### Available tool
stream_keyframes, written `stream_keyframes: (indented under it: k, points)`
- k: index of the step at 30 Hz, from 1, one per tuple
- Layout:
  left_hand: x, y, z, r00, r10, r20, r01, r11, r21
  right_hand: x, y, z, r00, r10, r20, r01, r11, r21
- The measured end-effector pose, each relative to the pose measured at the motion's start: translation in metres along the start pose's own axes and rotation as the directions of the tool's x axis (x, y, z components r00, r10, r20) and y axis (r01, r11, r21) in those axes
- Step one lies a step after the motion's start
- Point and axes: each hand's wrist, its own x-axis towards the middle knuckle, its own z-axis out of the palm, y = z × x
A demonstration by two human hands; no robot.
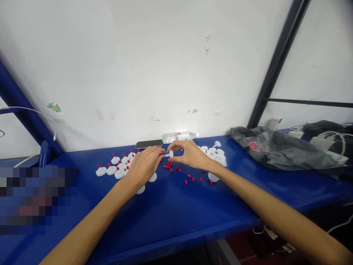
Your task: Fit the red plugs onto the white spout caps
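Between the fingers of my right hand (186, 152) is a white nozzle cap (171, 153), held on its side with its thin spout pointing left. My left hand (146, 162) pinches a small red cap (161, 154) at the spout's tip; whether the red cap sits on the spout I cannot tell. Loose red caps (169, 167) are scattered on the blue table below my hands. Left of my left hand stand several white nozzle caps with red tips (111, 169), partly hidden by it. A pile of white nozzle caps (219, 156) lies beyond my right wrist.
A phone (149, 144) and a clear plastic bottle (180, 137) lie along the wall. At the right, a dark plastic bag (284, 151) holds more red pieces. The blue table (165, 224) ends at a front edge near me. Metal posts flank the table.
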Motion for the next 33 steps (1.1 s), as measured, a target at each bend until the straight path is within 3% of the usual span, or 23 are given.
stream_keyframes:
  k: [15,22,28,33]
  points:
    - [0.0001,0.0008,-0.0002,0.999,-0.032,0.011,0.032,0.999,-0.044,0.0004,-0.0022,0.0003,0.999,-0.004,-0.054,0.003,1.000,-0.008]
    - [-0.0001,0.0007,0.0011,0.998,-0.036,-0.048,0.029,0.991,-0.129,0.0015,-0.0033,-0.0029,0.999,0.032,-0.042,-0.028,0.995,0.100]
    - [-0.0008,-0.0025,0.0015,1.000,-0.020,-0.001,0.020,0.996,-0.087,0.0039,-0.0015,-0.0052,0.998,0.057,-0.029,-0.051,0.982,0.183]
    - [-0.0030,-0.0028,0.0038,0.999,0.006,-0.033,-0.008,0.998,-0.068,0.0042,-0.0014,-0.0052,0.998,0.060,-0.007,-0.057,0.974,0.219]
